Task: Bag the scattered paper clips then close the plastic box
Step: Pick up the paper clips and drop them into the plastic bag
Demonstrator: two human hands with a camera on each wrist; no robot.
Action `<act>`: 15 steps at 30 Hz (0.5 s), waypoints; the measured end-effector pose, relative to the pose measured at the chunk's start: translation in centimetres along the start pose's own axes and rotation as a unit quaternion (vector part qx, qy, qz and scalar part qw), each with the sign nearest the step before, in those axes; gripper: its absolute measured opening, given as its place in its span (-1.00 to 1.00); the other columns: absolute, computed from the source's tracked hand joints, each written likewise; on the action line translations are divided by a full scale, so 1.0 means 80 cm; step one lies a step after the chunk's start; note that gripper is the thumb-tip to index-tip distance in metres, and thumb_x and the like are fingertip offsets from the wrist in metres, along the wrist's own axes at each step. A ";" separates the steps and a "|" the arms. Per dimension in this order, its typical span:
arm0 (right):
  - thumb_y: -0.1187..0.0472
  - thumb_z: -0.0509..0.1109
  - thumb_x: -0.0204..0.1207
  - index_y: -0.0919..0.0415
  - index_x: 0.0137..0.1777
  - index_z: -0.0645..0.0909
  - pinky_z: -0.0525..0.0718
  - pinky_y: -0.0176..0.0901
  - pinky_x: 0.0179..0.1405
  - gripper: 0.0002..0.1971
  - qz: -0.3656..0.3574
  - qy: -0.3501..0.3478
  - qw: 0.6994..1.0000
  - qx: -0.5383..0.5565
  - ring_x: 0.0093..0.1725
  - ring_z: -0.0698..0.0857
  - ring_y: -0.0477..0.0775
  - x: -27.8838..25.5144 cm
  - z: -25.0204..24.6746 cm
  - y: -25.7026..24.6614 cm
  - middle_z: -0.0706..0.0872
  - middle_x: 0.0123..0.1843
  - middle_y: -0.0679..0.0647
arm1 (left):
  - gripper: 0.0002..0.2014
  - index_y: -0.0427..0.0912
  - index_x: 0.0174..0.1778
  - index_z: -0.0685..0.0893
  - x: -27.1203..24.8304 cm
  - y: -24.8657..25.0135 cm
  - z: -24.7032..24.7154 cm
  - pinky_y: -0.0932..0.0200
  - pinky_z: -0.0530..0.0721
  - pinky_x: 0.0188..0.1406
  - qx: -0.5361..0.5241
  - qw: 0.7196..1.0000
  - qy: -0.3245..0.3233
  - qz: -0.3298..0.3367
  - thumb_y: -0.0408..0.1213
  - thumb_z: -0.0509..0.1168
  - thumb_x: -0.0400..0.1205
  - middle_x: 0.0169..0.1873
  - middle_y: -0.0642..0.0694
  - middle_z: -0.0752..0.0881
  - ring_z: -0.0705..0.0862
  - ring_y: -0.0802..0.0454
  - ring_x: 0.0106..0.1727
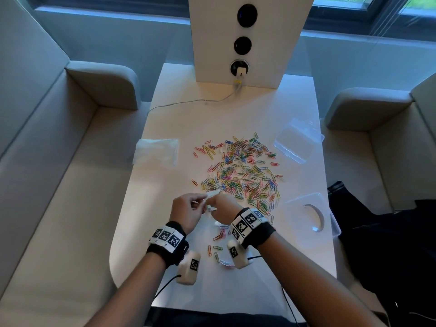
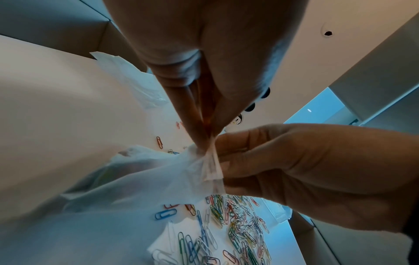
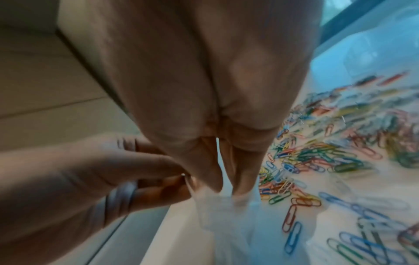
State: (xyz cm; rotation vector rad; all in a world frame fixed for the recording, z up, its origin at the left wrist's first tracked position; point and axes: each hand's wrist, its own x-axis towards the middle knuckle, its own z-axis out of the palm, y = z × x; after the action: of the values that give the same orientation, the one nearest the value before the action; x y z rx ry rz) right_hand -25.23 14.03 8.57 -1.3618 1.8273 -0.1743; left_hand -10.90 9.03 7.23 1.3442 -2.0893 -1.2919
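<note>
Both hands meet above the table's near middle and hold a small clear plastic bag (image 1: 213,194). My left hand (image 1: 198,201) pinches the bag's top edge (image 2: 207,152) between thumb and fingertips. My right hand (image 1: 218,205) pinches the same edge (image 2: 215,172) from the other side, and the bag (image 3: 226,224) hangs below its fingertips. A wide pile of coloured paper clips (image 1: 240,171) lies just beyond the hands. A few loose clips (image 1: 217,244) lie between my wrists. The clear hinged plastic box (image 1: 298,140) lies open at the right rear.
A flat stack of clear bags (image 1: 155,151) lies on the left of the white table (image 1: 236,291). A second clear container (image 1: 311,215) sits at the right edge. A white panel with a plugged-in cable (image 1: 239,76) stands at the back. Upholstered benches flank the table.
</note>
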 end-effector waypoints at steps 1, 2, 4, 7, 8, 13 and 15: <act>0.42 0.26 0.59 0.14 0.28 0.72 0.67 -0.20 0.03 -0.64 -0.006 0.013 0.999 0.040 0.03 0.72 0.07 -0.001 -0.001 0.003 0.76 0.07 0.09 | -0.78 -0.19 0.12 0.83 0.000 0.001 -0.002 0.14 0.84 -0.07 0.000 1.000 0.001 -0.003 -0.43 0.46 0.57 -0.12 -0.07 0.85 0.81 0.14 -0.21; 0.45 0.28 0.59 0.23 0.28 0.71 0.73 -0.18 0.09 -0.67 -0.004 0.038 0.992 0.118 0.05 0.76 0.07 -0.005 -0.003 0.005 0.78 0.10 0.12 | -0.78 -0.19 0.12 0.83 0.000 0.002 -0.004 0.20 0.83 -0.08 0.001 1.000 0.003 -0.005 -0.43 0.46 0.57 -0.14 -0.05 0.84 0.81 0.15 -0.21; 0.48 0.31 0.59 0.34 0.22 0.73 0.81 -0.12 0.07 -0.73 0.002 0.112 0.957 0.268 -0.03 0.83 0.04 -0.018 -0.004 0.014 0.81 0.09 0.17 | -0.78 -0.18 0.13 0.82 0.002 0.002 -0.010 0.33 0.78 -0.11 0.003 1.000 0.011 -0.008 -0.42 0.45 0.58 -0.10 -0.05 0.84 0.80 0.17 -0.19; 0.33 0.33 0.63 0.17 0.15 0.76 0.79 -0.15 0.07 -0.78 -0.044 0.142 0.977 0.152 -0.07 0.79 -0.11 -0.045 0.012 0.036 0.81 0.02 0.00 | -0.76 -0.18 0.16 0.82 0.007 -0.002 -0.021 0.34 0.75 -0.11 0.010 0.999 0.027 -0.022 -0.41 0.44 0.58 -0.01 -0.06 0.84 0.80 0.12 -0.14; 0.29 0.31 0.64 0.13 0.17 0.75 0.77 -0.13 0.13 -0.77 -0.082 0.109 0.990 0.044 0.00 0.77 -0.09 -0.056 0.027 0.046 0.81 0.07 0.00 | -0.76 -0.18 0.16 0.82 0.008 -0.004 -0.024 0.29 0.77 -0.09 0.009 0.999 0.030 -0.028 -0.41 0.44 0.59 0.00 -0.07 0.84 0.80 0.11 -0.13; 0.27 0.36 0.58 0.26 0.46 0.51 0.52 0.21 0.49 -0.56 -0.331 -0.075 0.903 -0.262 0.54 0.47 0.27 -0.098 0.136 0.107 0.47 0.57 0.28 | -0.77 -0.15 0.15 0.82 0.007 -0.009 -0.037 0.10 0.83 -0.02 0.009 0.998 0.036 -0.043 -0.39 0.45 0.58 -0.03 -0.07 0.85 0.80 0.11 -0.16; 0.14 0.39 0.57 0.22 0.63 0.29 0.29 0.24 0.61 -0.36 -0.345 -0.093 0.873 -0.331 0.67 0.25 0.27 -0.110 0.165 0.138 0.21 0.72 0.25 | -0.76 -0.15 0.16 0.82 0.003 -0.012 -0.041 0.13 0.83 -0.04 0.007 0.998 0.035 -0.047 -0.39 0.44 0.59 -0.04 -0.06 0.85 0.80 0.14 -0.17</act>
State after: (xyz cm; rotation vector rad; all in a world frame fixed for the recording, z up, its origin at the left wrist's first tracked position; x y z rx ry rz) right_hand -23.74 30.51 -1.34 -2.3936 1.1919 0.2402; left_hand -8.25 7.03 8.14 1.4888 -2.0136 -1.2496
